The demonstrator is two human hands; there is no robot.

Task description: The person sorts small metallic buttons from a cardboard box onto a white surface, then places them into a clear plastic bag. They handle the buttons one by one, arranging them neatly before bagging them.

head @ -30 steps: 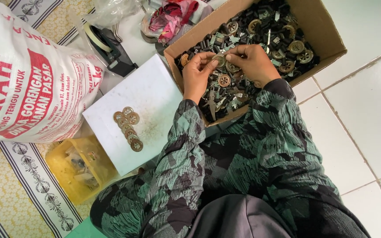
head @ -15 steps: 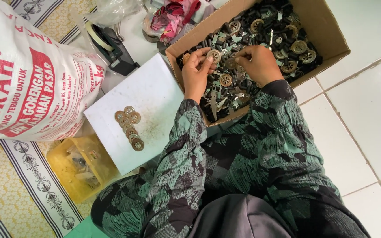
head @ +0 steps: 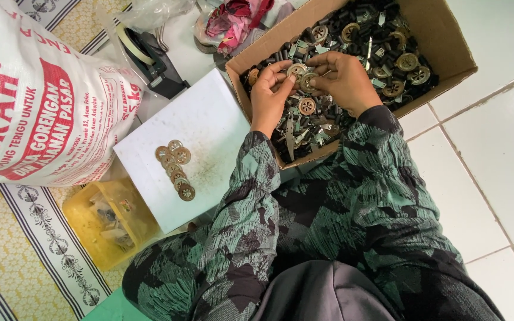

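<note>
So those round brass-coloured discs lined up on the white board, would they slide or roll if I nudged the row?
The discs look thin, flat and metallic, so probably stiff and light. They lie overlapping in a row, so a nudge would likely fan them apart rather than roll them. The white board looks smooth, so they may slide easily; pinching one by its edge could be fiddly.

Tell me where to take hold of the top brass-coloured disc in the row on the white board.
Pinch the top round brass-coloured metal disc by its thin rim at the far, free edge, coming from above. It lies flat on the white board, its near edge overlapping the next disc, so probably only the outer rim offers a grip.
</note>
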